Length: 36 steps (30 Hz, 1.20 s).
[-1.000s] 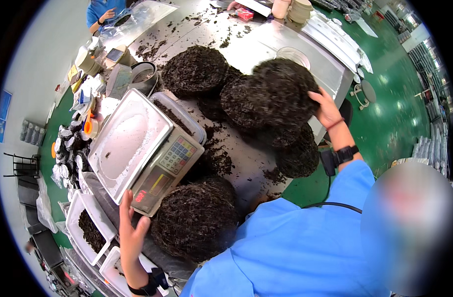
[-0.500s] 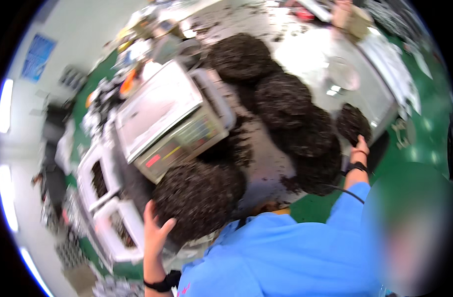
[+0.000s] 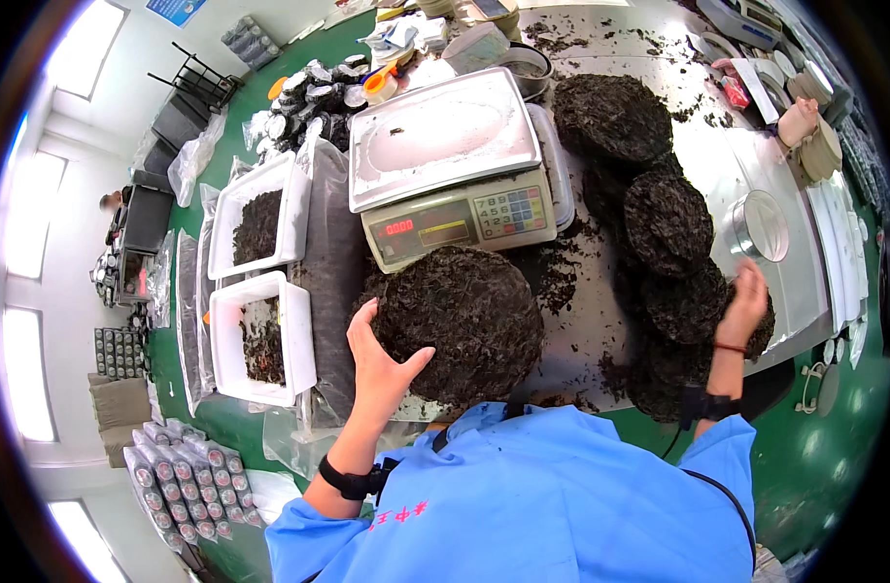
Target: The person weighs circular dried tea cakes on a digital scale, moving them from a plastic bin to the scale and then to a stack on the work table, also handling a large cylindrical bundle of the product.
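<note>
A large round cake of dark, dried, seaweed-like leaf (image 3: pixel 462 325) leans in front of a digital scale (image 3: pixel 455 219). My left hand (image 3: pixel 379 364) is at its left edge, thumb and fingers spread wide apart. To the right is a pile of similar dark cakes (image 3: pixel 667 223), overlapping from the back toward me. My right hand (image 3: pixel 744 306) is over the pile's right side, fingers pointing up, slightly blurred, with nothing seen between them. A dark piece (image 3: pixel 762 328) shows partly behind that hand. The scale's pan carries only a few crumbs.
Two white bins (image 3: pixel 288 335) with dark flakes stand left of the scale. A clear round dish (image 3: pixel 759 225) sits on a tray beyond my right hand. Another person's hand (image 3: pixel 798 121) is at far right by stacked discs. Leaf crumbs (image 3: pixel 559 277) litter the metal table.
My view has turned and steadied. The small dark cake at my right fingertips no longer shows there; that hand is now beside the pile. My left hand stays at the large cake.
</note>
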Tool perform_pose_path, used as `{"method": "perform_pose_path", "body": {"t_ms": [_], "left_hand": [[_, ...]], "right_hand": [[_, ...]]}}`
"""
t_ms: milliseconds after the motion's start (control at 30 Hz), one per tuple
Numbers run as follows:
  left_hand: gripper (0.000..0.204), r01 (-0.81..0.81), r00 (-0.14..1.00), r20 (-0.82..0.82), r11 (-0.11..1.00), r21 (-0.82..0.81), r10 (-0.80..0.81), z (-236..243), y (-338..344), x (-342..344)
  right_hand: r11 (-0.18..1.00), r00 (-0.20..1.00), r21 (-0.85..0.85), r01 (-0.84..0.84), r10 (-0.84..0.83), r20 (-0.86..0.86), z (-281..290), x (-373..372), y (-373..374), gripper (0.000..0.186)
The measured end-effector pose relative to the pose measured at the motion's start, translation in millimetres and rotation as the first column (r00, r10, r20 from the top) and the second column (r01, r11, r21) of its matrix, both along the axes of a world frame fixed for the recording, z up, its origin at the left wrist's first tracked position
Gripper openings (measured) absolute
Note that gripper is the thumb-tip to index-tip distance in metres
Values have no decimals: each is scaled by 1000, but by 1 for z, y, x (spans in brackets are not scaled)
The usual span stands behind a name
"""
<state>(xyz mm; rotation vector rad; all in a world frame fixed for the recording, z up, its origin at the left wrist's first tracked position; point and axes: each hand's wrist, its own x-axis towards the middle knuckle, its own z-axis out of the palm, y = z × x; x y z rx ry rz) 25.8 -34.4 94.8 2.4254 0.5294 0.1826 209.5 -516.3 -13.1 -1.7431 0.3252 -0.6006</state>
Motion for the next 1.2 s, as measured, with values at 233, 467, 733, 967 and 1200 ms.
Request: {"method": "perform_pose_path", "body": {"t_ms": [233,467,733,967,1200], "left_hand": [[76,180,957,284,647,-741,58,16,3,9],[74,332,923,343,811,-482,-174,64,40,26],[19,299,665,476,789,536,-576,98,44,67],[13,446,677,427,796,409,-599,79,64,85],[8,577,715,671,707,-408,-196,85,110,69]], "right_hand": [[321,320,3,-947,944,-78,127,1,221,66],[-297,-338,268,-917,934,-120,183,28,308,57],[-159,-227,301,-940,952,-207,203,14,343,51],[-72,-134,223,-972,951,-280,201,13,356,50],[60,-41,295,-953,945,-325,194,20,362,51]]}}
